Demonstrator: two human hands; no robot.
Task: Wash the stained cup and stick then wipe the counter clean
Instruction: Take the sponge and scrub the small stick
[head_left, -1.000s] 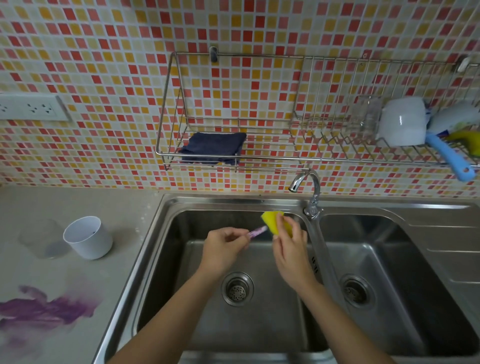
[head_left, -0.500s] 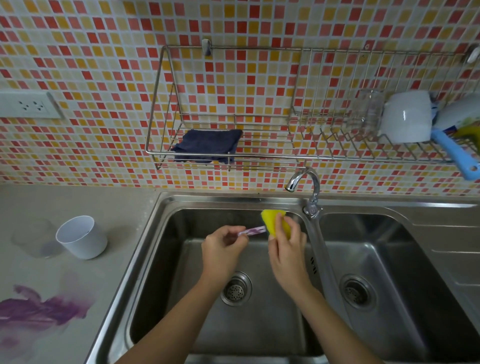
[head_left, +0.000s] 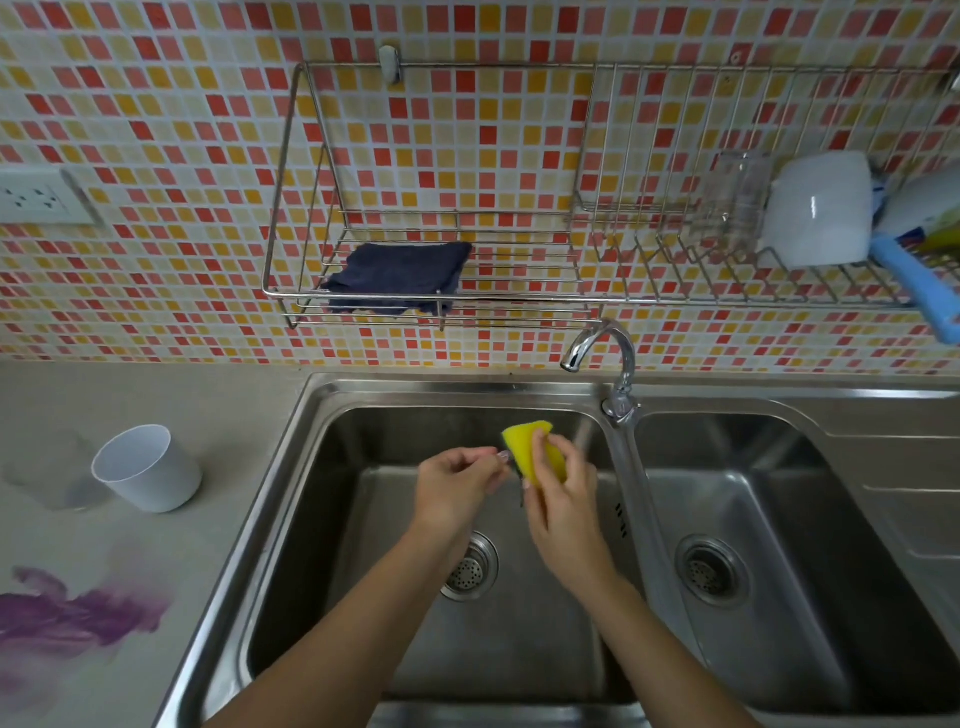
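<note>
Two hands meet over the left basin of a steel double sink. The left hand has its fingers curled and pinches the stick, which points right, straight into the yellow sponge. Only a short pale bit of the stick shows between the fingertips and the sponge, so its length and stain are hard to judge. The right hand grips the sponge, which seems folded around the stick's far end, thumb on one face and fingers on the other. The white cup stands upright on the grey counter, left of the sink and well apart from both hands. Nearer the person, a purple stain is smeared across the counter. A dark cloth lies on the wire rack above the faucet.
</note>
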